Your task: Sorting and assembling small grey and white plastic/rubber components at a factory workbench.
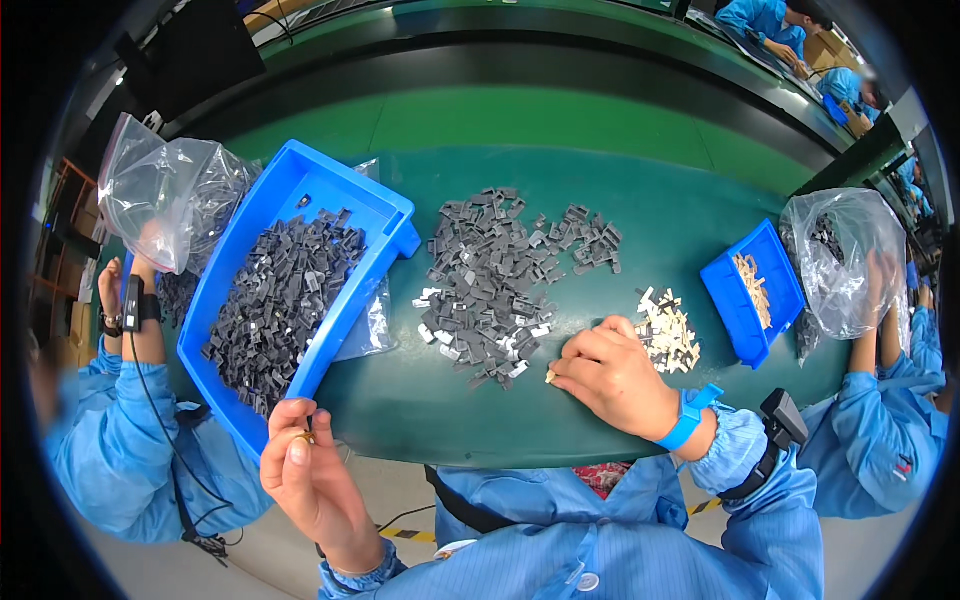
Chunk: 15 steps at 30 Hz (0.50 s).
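Note:
Raised near the front edge of the green-topped table, my left hand (pixel 310 480) pinches a small dark and brass-coloured part (pixel 306 436) between thumb and fingers. My right hand (pixel 615 380) rests low over the table, its fingertips closed on a small cream-coloured piece (pixel 550 376). Beside that hand lies a loose pile of cream pieces (pixel 675 340), partly hidden by it. Left of it spreads a larger heap of small dark grey plastic parts (pixel 495 270), with some white ones among them.
A large blue bin (pixel 392 205) full of dark parts stands at the left, over a clear plastic bag (pixel 375 325). At the right a smaller blue bin (pixel 735 315) holds tan pieces. Co-workers in blue sit on both sides, beside bulging clear bags (pixel 190 195).

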Tool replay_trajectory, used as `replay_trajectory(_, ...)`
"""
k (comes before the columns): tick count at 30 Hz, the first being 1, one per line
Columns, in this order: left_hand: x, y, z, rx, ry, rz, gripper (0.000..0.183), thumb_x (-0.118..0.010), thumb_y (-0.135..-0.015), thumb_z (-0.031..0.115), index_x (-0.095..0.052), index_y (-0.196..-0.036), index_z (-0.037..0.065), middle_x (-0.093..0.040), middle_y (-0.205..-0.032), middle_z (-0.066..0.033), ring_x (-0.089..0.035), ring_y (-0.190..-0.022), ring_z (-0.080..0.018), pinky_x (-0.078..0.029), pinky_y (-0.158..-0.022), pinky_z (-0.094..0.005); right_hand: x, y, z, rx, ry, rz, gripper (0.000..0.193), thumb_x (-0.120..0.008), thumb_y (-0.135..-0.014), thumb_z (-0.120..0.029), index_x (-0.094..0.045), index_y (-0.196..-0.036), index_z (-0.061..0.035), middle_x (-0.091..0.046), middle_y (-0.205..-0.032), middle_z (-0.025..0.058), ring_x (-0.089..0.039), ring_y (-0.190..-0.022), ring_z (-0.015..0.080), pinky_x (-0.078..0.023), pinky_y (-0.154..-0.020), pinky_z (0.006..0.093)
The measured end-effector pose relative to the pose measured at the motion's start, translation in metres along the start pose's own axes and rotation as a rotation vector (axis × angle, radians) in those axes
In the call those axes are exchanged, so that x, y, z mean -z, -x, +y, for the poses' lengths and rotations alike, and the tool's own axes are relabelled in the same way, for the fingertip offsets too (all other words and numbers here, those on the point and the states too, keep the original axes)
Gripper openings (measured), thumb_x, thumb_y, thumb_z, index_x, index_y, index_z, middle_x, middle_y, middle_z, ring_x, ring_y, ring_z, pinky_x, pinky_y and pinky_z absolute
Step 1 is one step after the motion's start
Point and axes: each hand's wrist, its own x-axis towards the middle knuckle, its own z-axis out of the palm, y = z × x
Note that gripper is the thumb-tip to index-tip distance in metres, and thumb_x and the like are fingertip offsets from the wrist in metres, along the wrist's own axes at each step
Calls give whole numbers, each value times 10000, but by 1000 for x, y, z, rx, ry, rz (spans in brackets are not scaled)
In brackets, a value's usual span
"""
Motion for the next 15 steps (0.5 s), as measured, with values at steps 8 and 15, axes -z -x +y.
replay_trajectory(8, 8, 6, 7, -12, 16, -17, 161, -526, -832, 127, -590, -936, 22, -507, -1135, -127, -480, -1046, -210, -405, -879, -338, -5, 0, -3, 15, 20, 32, 68, -653, -668, -113, -618, -713, -77, -517, -710, 10, -519, -673, 167, -355, -698, 320)
replay_trajectory(15, 10, 5, 9, -19, 2, 12, 164, -527, -832, 136, -579, -935, 19, -504, -1136, -114, -482, -1034, -200, -414, -865, -325, -3, -14, -11, -19, 154, 59, 71, -622, -667, -130, -575, -648, -80, -490, -672, 28, -525, -667, 173, -348, -722, 356)
